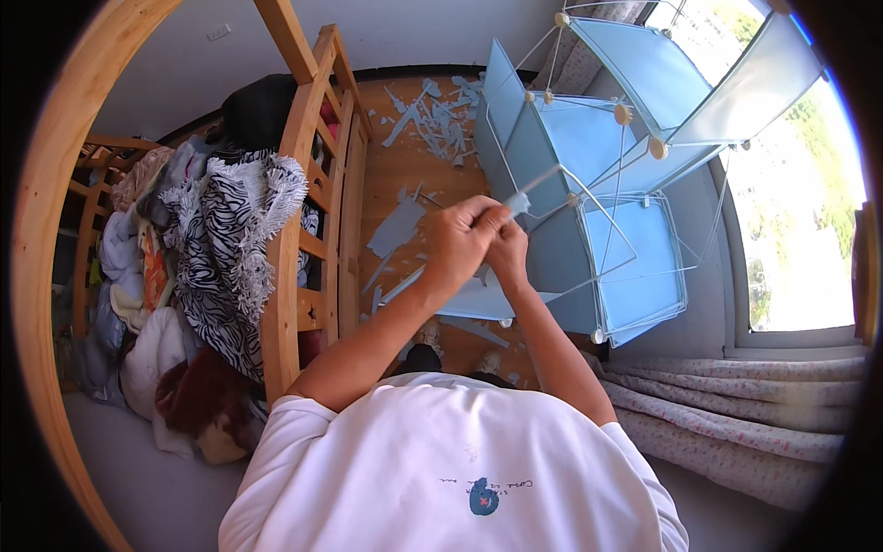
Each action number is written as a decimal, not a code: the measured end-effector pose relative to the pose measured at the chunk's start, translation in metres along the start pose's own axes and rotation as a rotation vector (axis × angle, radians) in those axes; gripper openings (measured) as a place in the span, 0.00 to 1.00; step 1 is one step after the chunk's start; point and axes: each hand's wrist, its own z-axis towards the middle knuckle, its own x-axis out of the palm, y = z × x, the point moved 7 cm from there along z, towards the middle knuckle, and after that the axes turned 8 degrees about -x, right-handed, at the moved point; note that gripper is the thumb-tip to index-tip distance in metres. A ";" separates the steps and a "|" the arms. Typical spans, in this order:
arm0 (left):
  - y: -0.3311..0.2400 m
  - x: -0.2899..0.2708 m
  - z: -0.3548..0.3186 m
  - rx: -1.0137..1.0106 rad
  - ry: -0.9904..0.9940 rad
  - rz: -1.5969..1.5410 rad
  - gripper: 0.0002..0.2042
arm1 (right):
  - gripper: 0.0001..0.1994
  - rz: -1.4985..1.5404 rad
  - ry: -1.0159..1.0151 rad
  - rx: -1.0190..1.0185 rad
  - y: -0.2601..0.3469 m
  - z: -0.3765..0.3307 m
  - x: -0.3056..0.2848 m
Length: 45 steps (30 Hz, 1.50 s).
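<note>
Over the wooden floor [405, 175], both hands come together near the middle of the view, left hand [464, 239] overlapping right hand [510, 255]. Held item: thin pale rod [543, 178], light blue scrap [519, 203] around its lower end.

Axis: from the fingers the rod slants away from the body and to the right, toward the near side of the blue shelf unit [552, 221]. Its far end overlaps that side in view; whether it touches cannot be told. Left thumb and forefinger lie right against the scrap; right hand sits just below, on the side nearer the shelf.

Fingers: left closed in a pinch, no gap seen, apparently on the scrap-wrapped end. Right fingers curled inward, partly covered by the left; cannot tell how tightly closed, nor what they hold.

Below the hands: pale blue panel [529, 306] between the forearms, its long edge running left to right, white round connector [505, 323] at its near edge. Shelf unit stands along the window-side edge of the floor; bare wire frame [602, 213] juts out from it toward the hands. Torn blue pieces [440, 129] lie by the far wall edge; larger flat piece [397, 228] nearer, toward the wooden bed frame [283, 258] bordering the floor's left edge.
</note>
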 end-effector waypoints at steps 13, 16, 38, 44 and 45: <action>0.007 -0.002 -0.002 -0.232 0.084 -0.205 0.10 | 0.03 0.016 0.242 -0.706 0.093 -0.073 0.014; 0.007 0.002 -0.010 -0.209 0.032 -0.115 0.09 | 0.04 0.133 0.130 -0.657 0.094 -0.077 0.008; 0.018 -0.003 -0.035 -0.130 0.011 0.161 0.10 | 0.07 0.244 0.082 -0.549 0.072 -0.091 0.002; 0.009 -0.008 -0.038 -0.080 -0.025 0.259 0.09 | 0.04 0.216 0.024 -0.553 0.079 -0.097 0.010; 0.003 -0.007 -0.037 -0.036 -0.034 0.260 0.08 | 0.03 0.228 0.006 -0.565 0.081 -0.096 0.010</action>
